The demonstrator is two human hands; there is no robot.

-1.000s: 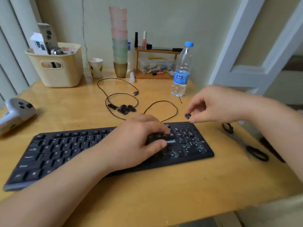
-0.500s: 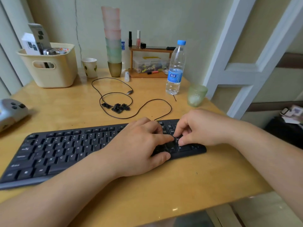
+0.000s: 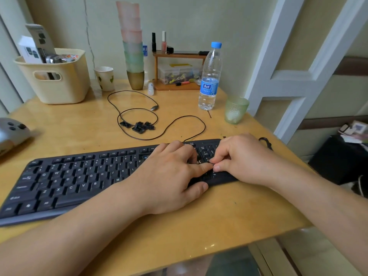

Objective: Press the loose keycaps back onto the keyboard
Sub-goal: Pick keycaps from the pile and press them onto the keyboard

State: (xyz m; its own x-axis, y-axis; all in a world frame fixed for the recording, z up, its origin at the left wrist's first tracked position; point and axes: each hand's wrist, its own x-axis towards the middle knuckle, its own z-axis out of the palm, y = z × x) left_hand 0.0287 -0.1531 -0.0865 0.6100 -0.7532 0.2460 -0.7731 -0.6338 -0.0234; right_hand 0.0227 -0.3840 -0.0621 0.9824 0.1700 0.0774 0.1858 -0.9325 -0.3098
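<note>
Both hands work at the right end of the black plastic keyboard (image 3: 79,176), near the wooden tabletop (image 3: 229,216) edge. The left hand (image 3: 171,176) lies flat with fingers extended, pressing keys; the right hand (image 3: 239,158) curls its fingertips together there, and whether they pinch anything I cannot tell. Small black loose keycaps (image 3: 139,125) lie well behind on open tabletop.

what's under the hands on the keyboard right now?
Both hands, left and right, cover the keyboard's right end. Fingertips meet there; any keycap beneath is hidden.

Glossy wooden desk (image 3: 199,222), matt black plastic keyboard (image 3: 69,182)
</note>
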